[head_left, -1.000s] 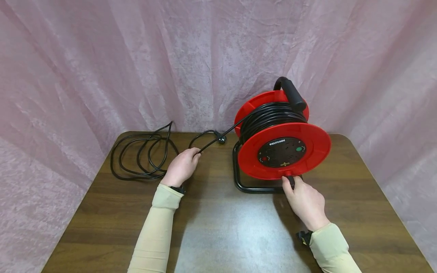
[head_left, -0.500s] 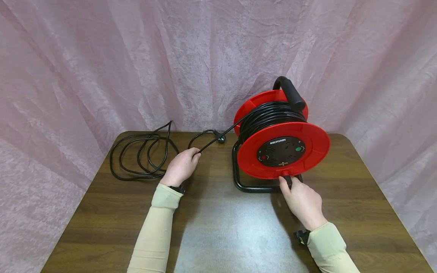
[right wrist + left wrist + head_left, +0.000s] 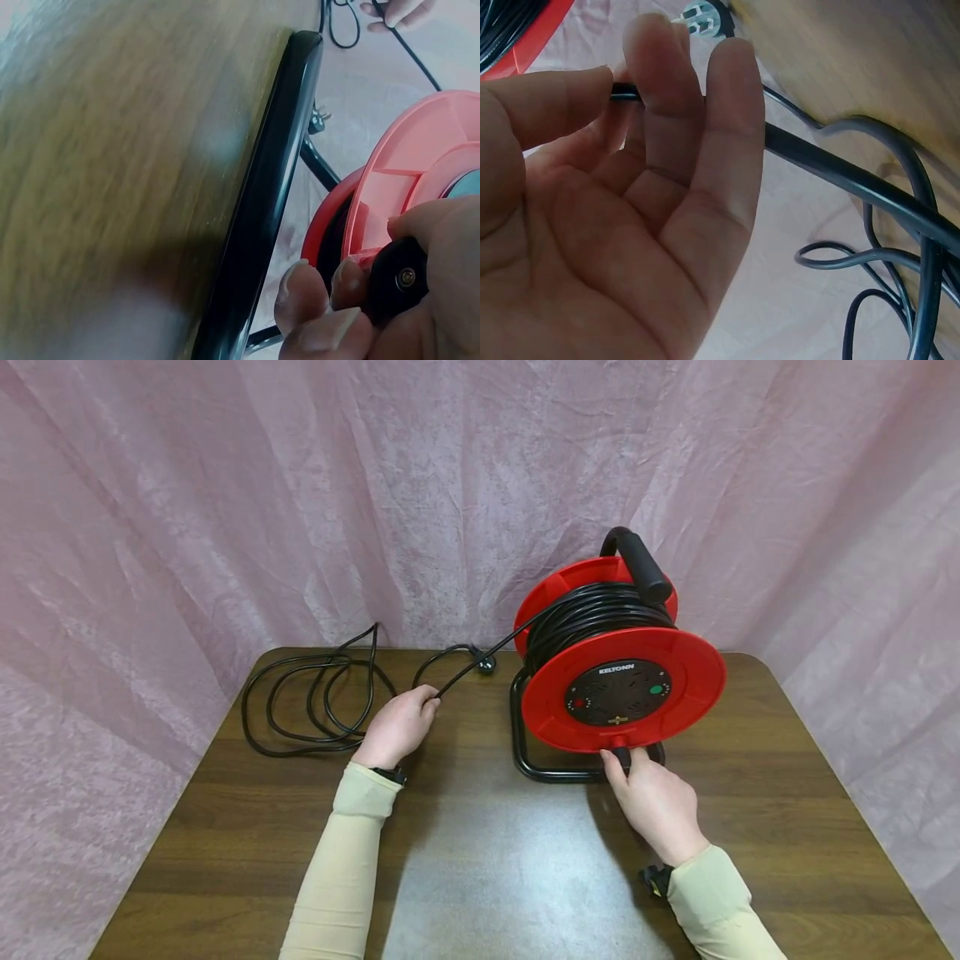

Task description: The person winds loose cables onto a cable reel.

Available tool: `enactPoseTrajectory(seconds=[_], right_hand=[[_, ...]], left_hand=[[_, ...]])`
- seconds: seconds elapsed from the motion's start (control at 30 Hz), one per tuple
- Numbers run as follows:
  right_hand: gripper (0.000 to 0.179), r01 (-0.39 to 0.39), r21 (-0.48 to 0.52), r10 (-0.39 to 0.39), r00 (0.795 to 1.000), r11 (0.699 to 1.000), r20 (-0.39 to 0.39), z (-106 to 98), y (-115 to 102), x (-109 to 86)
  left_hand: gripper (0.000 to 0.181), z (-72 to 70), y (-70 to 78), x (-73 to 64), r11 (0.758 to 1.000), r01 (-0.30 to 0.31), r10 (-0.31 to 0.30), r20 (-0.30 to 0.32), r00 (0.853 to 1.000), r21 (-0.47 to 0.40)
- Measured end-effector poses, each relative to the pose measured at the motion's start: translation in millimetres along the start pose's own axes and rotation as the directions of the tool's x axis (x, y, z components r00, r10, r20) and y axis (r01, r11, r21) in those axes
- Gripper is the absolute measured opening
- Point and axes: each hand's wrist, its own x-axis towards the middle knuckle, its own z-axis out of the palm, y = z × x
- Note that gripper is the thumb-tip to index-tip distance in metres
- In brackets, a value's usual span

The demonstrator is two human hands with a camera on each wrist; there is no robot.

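A red cable reel (image 3: 547, 714) wound with black cable stands on its black tubular frame (image 3: 555, 774), right of centre in the head view. My right hand (image 3: 660, 802) grips the black crank knob (image 3: 621, 757) at the lower edge of its front disc. In the right wrist view, the fingers wrap around that knob (image 3: 401, 277), which has a screw in its end. My left hand (image 3: 397, 727) pinches the black cable (image 3: 480, 662) between thumb and fingers, left of the reel. From there the cable rises straight to the drum. Seen from the left wrist, the cable (image 3: 817, 161) passes behind the fingers.
Loose cable loops (image 3: 258, 747) lie on the wooden table (image 3: 480, 877) to the left. The cable's plug (image 3: 486, 663) rests near the back edge, behind the taut stretch. A black carry handle (image 3: 637, 568) arches over the reel. Pink curtain (image 3: 450, 510) hangs directly behind the table.
My right hand has shifted slightly left with the crank knob, and the reel's front face has turned a little clockwise. The loose loops have moved slightly. My left hand stays nearly in place.
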Motion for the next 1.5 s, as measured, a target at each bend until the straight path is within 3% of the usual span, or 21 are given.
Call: enactPoseTrajectory(seconds=[0.23,0.53,1.03,1.33,1.5], right_hand=[[0.053,0.001,-0.008,-0.001,1.000,1.000,-0.021,2,-4,0.1],[0.051,-0.006,-0.011,0.006,0.999,1.000,-0.032,4,-12,3.0],[0.046,0.033,-0.029,-0.037,0.988,0.999,-0.149,10,-13,2.1],[0.048,-0.005,-0.016,0.004,0.996,1.000,-0.088,5,-9,11.8],[0.049,-0.023,-0.017,0.022,0.998,1.000,-0.067,4,-7,9.1]], left_hand=[[0.026,2.2,-0.2,2.6,1.000,-0.024,0.024,0.004,1.000,-0.012],[0.024,-0.1,-1.7,2.8,0.999,-0.012,0.013,0.009,1.000,-0.034],[0.023,1.9,-2.7,5.0,0.999,-0.023,0.023,0.007,1.000,-0.023],[0.022,4.3,-2.0,2.5,0.999,-0.037,0.037,-0.003,0.999,-0.021],[0.028,5.4,-0.7,0.7,1.000,-0.005,0.005,0.005,1.000,0.003]])
